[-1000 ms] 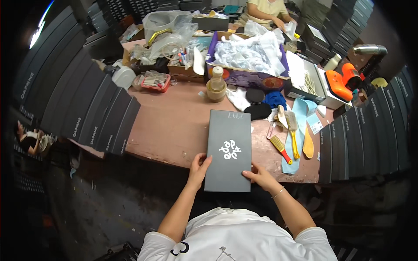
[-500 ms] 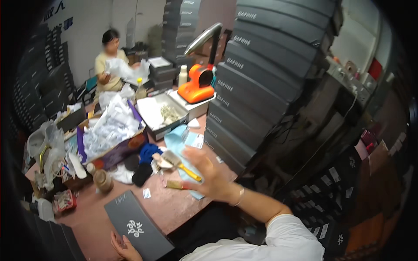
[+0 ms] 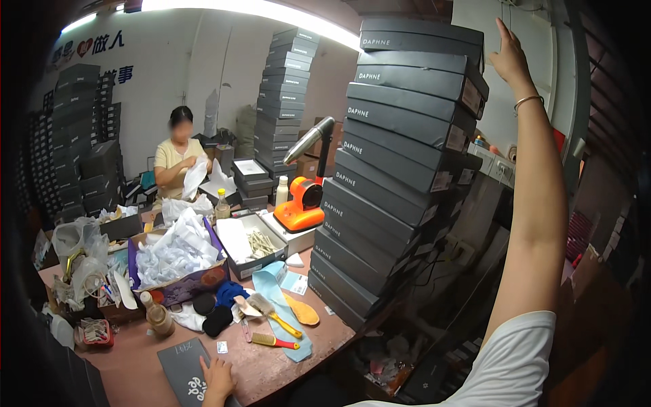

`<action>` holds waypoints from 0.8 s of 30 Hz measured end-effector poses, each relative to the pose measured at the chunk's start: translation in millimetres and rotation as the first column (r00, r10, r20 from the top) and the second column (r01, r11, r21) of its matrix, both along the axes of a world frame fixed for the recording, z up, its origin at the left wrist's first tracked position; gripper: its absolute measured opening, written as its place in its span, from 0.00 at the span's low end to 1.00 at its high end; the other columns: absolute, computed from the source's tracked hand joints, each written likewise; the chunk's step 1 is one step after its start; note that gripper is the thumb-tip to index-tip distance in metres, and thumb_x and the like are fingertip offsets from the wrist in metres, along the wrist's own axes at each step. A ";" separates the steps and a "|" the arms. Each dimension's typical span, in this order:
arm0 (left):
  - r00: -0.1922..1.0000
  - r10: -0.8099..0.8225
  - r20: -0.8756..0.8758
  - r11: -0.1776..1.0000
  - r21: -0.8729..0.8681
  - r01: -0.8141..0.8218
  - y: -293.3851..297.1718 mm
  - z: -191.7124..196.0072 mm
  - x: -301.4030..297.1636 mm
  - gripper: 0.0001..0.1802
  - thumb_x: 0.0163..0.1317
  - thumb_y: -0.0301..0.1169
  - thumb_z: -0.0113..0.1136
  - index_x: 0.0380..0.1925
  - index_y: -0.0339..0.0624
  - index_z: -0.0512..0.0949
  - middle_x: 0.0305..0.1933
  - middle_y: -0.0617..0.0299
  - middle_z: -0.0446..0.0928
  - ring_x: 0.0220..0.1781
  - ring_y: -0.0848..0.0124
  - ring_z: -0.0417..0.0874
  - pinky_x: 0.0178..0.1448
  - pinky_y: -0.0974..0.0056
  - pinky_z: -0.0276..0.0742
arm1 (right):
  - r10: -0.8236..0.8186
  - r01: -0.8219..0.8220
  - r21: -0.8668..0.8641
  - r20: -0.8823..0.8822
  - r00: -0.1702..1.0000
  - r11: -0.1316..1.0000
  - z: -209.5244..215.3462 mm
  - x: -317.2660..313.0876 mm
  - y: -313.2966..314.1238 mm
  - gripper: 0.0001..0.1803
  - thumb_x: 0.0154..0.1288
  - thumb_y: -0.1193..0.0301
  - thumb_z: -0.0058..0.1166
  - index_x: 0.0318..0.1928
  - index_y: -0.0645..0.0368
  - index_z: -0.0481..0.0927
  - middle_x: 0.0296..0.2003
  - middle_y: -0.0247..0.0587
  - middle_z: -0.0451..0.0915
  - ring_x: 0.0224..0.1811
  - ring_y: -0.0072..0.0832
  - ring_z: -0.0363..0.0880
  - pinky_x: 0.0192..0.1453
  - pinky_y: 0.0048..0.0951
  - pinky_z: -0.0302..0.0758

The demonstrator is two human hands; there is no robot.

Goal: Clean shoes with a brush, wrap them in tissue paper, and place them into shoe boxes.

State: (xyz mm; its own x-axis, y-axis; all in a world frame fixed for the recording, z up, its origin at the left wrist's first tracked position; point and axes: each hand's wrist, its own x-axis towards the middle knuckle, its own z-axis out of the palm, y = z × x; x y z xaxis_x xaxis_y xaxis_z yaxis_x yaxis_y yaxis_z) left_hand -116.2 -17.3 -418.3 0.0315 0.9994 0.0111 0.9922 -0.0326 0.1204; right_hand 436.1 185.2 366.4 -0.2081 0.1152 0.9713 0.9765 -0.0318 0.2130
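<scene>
My left hand [image 3: 218, 380] rests on a dark grey shoebox [image 3: 178, 370] with white printing, lying at the near edge of the table. Its fingers are spread over the box, not wrapped round it. High up on the right, my right hand [image 3: 510, 60] is raised on an outstretched arm, beside the top of a tall stack of dark grey shoeboxes [image 3: 386, 146]. Its fingers are apart, with nothing seen in them. On the table ahead of the left hand lie a yellow-handled brush [image 3: 283, 324], a red-and-yellow brush [image 3: 271, 340] and a light blue cloth [image 3: 271, 288].
A purple-edged box [image 3: 180, 288] holds crumpled white paper. Behind the brushes are a grey tray box [image 3: 261, 256], an orange lamp-like device [image 3: 298, 207] and a bottle [image 3: 157, 315]. Across the table a person [image 3: 180, 156] handles white paper. More shoebox stacks [image 3: 288, 95] stand behind.
My right hand has risen from over the brushes to beside the top of the box stack. My left hand has moved onto the top of the shoebox. The view has tilted up.
</scene>
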 end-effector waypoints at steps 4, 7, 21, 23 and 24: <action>0.983 0.101 -0.153 0.984 -0.131 -0.122 -11.8 -15.9 -30.6 0.24 0.44 0.50 0.65 0.40 0.53 0.85 0.46 0.63 0.81 0.61 0.61 0.70 0.73 0.29 0.29 | 0.165 -0.164 -0.104 0.002 0.986 0.981 -2.9 -17.8 2.5 0.47 0.55 0.82 0.52 0.74 0.42 0.50 0.70 0.49 0.57 0.73 0.45 0.55 0.74 0.40 0.59; 0.987 0.106 -0.124 0.990 -0.080 -0.117 -17.2 4.9 -28.1 0.20 0.46 0.46 0.62 0.36 0.48 0.86 0.43 0.60 0.82 0.59 0.61 0.72 0.73 0.29 0.28 | 0.013 0.031 -0.217 0.198 0.980 0.976 1.1 -26.8 7.3 0.47 0.53 0.85 0.50 0.73 0.42 0.53 0.70 0.49 0.57 0.72 0.46 0.56 0.75 0.40 0.58; 0.983 0.156 -0.099 0.987 -0.025 -0.159 -17.8 7.7 -20.9 0.23 0.47 0.51 0.64 0.39 0.50 0.86 0.46 0.58 0.81 0.62 0.59 0.70 0.73 0.30 0.27 | 0.375 -0.207 -0.458 0.314 0.872 0.865 3.0 -35.1 -71.0 0.42 0.55 0.68 0.55 0.72 0.52 0.57 0.68 0.46 0.62 0.71 0.41 0.58 0.75 0.38 0.54; 0.968 0.209 -0.137 0.973 -0.070 -0.219 -34.5 11.3 -29.9 0.25 0.46 0.53 0.63 0.41 0.52 0.85 0.48 0.61 0.81 0.63 0.60 0.68 0.73 0.29 0.27 | 0.218 -0.047 -0.437 0.352 0.910 0.898 -16.1 -59.8 -65.8 0.55 0.43 0.62 0.69 0.73 0.53 0.55 0.65 0.54 0.59 0.68 0.47 0.59 0.72 0.39 0.58; 0.963 0.223 -0.151 0.973 -0.029 -0.230 -40.4 17.5 -37.8 0.24 0.48 0.51 0.62 0.40 0.49 0.85 0.47 0.59 0.81 0.63 0.59 0.69 0.73 0.29 0.28 | 0.174 -0.014 -0.427 0.339 0.925 0.904 -23.2 -73.6 -61.7 0.62 0.35 0.62 0.76 0.73 0.53 0.54 0.64 0.58 0.57 0.66 0.50 0.60 0.71 0.39 0.60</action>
State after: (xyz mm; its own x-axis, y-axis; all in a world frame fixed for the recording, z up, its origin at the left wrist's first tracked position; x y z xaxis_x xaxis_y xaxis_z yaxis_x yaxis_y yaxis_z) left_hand -154.1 -57.6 -400.8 -0.1980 0.9799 -0.0229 0.9799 0.1973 -0.0301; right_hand 362.5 123.5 343.2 -0.5640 0.4466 0.6946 0.8221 0.2243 0.5233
